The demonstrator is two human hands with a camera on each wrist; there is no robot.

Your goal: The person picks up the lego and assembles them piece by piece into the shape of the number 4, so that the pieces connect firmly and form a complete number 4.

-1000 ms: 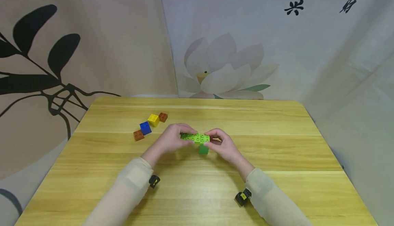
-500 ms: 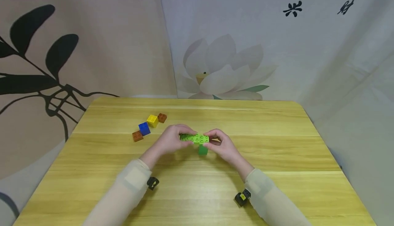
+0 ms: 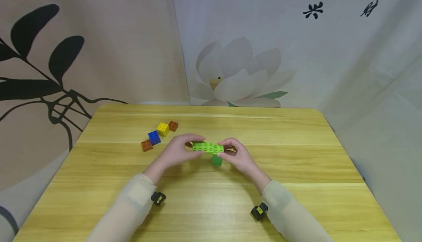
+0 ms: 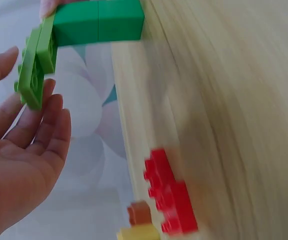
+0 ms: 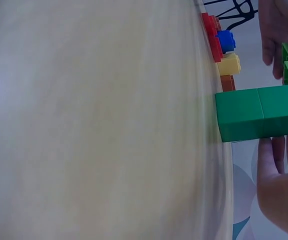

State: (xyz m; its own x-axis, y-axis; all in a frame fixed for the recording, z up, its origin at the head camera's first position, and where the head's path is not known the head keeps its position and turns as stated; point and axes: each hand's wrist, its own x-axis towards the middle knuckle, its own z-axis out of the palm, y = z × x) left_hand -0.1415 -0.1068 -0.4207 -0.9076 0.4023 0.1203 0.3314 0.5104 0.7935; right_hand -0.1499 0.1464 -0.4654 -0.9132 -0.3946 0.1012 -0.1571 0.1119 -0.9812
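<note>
Right hand point(image 3: 240, 157): thumb and fingers pinch the right end of the light-green bricks, a narrow grip.
Left hand point(image 3: 174, 152): thumb and fingers spread wide around the other end, left of the grip; thumb clear of the bricks in the left wrist view. Cannot tell whether fingertips touch.
Light-green bricks point(image 3: 205, 147): run left from the right-hand grip to between the left thumb and fingers; studs up, stepped on the underside.
Dark-green bricks point(image 5: 241, 115): two, end to end as a column, joined under the gripped end. Contact with the wooden table point(image 3: 296, 161) unclear.
Loose bricks: slanting row, left of the grip and beyond the left hand. Nearest first: brown brick point(image 3: 146, 145), blue brick point(image 3: 154, 138), yellow brick point(image 3: 163, 129), second brown brick point(image 3: 173, 126), each just beside the next.
Red bricks point(image 4: 171, 192): stepped, studded, left of the grip, near the yellow brick in both wrist views.
Wrists: pale sleeves point(image 3: 293, 209), a black camera point(image 3: 159, 198) at the left cuff, a similar one at the right.
Backdrop: cloth beyond the grip, printed with a pale lotus point(image 3: 244, 73).
</note>
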